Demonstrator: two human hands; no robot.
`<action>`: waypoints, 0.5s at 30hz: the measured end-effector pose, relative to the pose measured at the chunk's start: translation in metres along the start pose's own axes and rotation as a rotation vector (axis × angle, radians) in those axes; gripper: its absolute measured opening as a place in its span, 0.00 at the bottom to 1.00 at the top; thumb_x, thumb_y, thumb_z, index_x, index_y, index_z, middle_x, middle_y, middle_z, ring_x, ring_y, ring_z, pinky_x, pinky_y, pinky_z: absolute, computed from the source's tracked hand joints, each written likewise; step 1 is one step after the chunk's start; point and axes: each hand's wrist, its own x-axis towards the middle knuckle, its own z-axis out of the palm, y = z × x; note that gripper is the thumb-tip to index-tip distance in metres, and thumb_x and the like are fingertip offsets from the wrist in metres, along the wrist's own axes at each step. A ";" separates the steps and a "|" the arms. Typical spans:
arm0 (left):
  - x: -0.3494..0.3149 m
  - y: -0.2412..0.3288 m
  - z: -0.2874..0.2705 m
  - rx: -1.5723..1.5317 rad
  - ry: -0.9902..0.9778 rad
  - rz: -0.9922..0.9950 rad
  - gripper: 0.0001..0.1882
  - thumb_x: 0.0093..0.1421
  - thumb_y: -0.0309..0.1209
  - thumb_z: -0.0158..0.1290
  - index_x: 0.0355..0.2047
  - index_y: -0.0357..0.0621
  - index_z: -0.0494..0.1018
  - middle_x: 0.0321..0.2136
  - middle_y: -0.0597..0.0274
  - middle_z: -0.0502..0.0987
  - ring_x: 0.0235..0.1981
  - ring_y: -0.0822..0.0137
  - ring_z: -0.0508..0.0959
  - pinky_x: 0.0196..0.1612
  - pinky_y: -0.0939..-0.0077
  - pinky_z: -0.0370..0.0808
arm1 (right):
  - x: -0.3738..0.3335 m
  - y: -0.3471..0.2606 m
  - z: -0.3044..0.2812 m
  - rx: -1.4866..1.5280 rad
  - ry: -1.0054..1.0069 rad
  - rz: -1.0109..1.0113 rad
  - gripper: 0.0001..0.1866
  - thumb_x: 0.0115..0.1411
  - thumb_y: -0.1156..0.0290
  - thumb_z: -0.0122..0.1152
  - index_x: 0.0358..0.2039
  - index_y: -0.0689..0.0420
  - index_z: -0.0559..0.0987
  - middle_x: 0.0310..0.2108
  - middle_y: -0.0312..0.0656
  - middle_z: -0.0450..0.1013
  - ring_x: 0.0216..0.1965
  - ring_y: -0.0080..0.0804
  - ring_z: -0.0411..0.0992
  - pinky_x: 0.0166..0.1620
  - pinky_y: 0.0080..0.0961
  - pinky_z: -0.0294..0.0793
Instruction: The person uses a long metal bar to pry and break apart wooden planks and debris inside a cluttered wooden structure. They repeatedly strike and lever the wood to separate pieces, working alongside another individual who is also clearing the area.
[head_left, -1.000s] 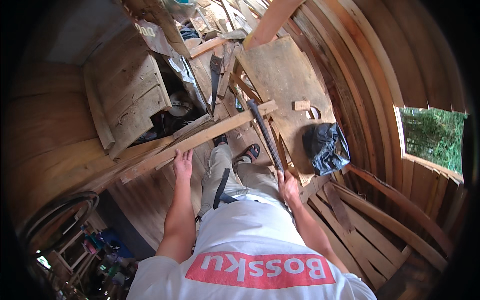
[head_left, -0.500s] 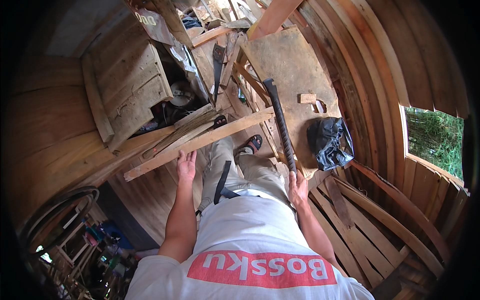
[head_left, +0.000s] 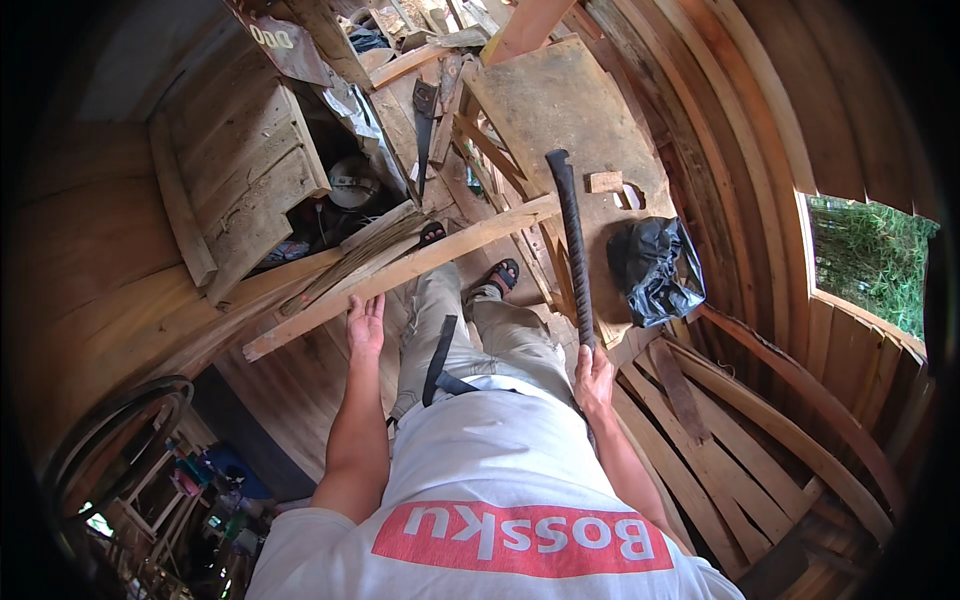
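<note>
My left hand (head_left: 366,327), palm up, reaches under a long pale wooden plank (head_left: 420,265) and supports it near its left end. Its fingers run beneath the plank's near edge, so their tips are hard to see. The plank slants up to the right, across my legs. In my right hand (head_left: 594,378), the fingers are closed around the lower part of a long black rod (head_left: 572,240) with a spiral-ridged shaft and a slightly wider tip. The rod points away from me, its upper part just past the plank's right end.
A worn wooden board table (head_left: 560,105) stands ahead right, bearing a small wood block (head_left: 604,182) and a black plastic bag (head_left: 655,270). A handsaw (head_left: 424,125) lies ahead. Loose planks (head_left: 720,470) lie at right. A wooden cabinet (head_left: 240,160) is at left.
The rod has swung slightly to the right at its far end. The plank's right end has shifted a little to the right. My view has moved slightly; both hands keep their holds.
</note>
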 end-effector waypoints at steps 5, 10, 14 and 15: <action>-0.003 0.000 0.000 0.022 -0.001 0.016 0.23 0.68 0.35 0.45 0.59 0.38 0.58 0.59 0.52 0.63 0.63 0.53 0.61 0.66 0.52 0.62 | 0.020 0.003 0.013 -0.225 -0.161 0.211 0.29 0.66 0.45 0.41 0.40 0.62 0.74 0.38 0.66 0.73 0.46 0.62 0.70 0.49 0.51 0.66; 0.002 -0.001 0.004 -0.022 -0.044 0.015 0.23 0.69 0.36 0.45 0.59 0.38 0.58 0.60 0.51 0.63 0.64 0.52 0.59 0.66 0.51 0.61 | 0.012 0.003 -0.004 -0.087 -0.033 0.090 0.28 0.67 0.46 0.43 0.31 0.63 0.72 0.20 0.52 0.68 0.27 0.45 0.68 0.34 0.43 0.66; 0.007 0.003 0.005 0.022 -0.056 0.016 0.23 0.68 0.36 0.45 0.59 0.38 0.59 0.59 0.51 0.63 0.64 0.52 0.60 0.66 0.52 0.62 | 0.011 -0.021 -0.018 -0.036 -0.041 0.094 0.25 0.66 0.50 0.44 0.36 0.64 0.73 0.25 0.60 0.72 0.33 0.59 0.72 0.38 0.47 0.68; 0.009 0.004 0.008 0.011 -0.045 0.010 0.23 0.68 0.36 0.45 0.59 0.38 0.59 0.59 0.51 0.64 0.64 0.52 0.60 0.66 0.52 0.62 | 0.016 -0.020 -0.015 -0.048 -0.044 0.102 0.25 0.66 0.50 0.43 0.36 0.64 0.73 0.26 0.61 0.72 0.34 0.59 0.72 0.38 0.47 0.68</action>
